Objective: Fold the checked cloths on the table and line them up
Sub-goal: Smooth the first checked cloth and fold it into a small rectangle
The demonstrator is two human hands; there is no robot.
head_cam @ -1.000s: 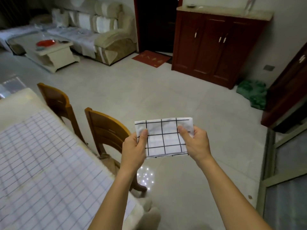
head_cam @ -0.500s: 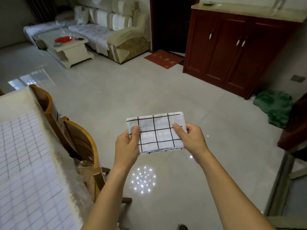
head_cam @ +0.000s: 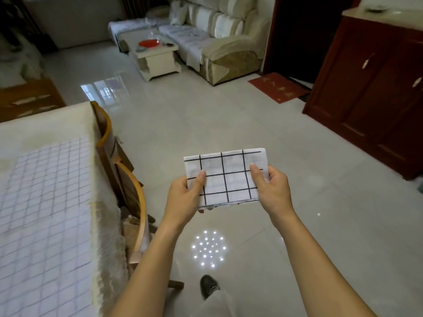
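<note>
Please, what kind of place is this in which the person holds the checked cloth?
Most likely a living and dining room in a home: a cream sofa and low coffee table at the far end, a covered dining table with wooden chairs on the left.

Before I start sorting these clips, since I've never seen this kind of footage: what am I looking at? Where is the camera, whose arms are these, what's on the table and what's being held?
There is no machine here. A person wears a wide-angle camera on the head, so the single view looks forward and down along their own bare arms. The left hand and the right hand each pinch one side of a small white folded cloth with black grid lines, thumbs on top. They hold it in the air above the shiny tiled floor. At the left is the table with a cream fleecy cover, and on it lies a large pale sheet with a fine grid pattern. Two wooden chairs stand tucked against the table.
</note>
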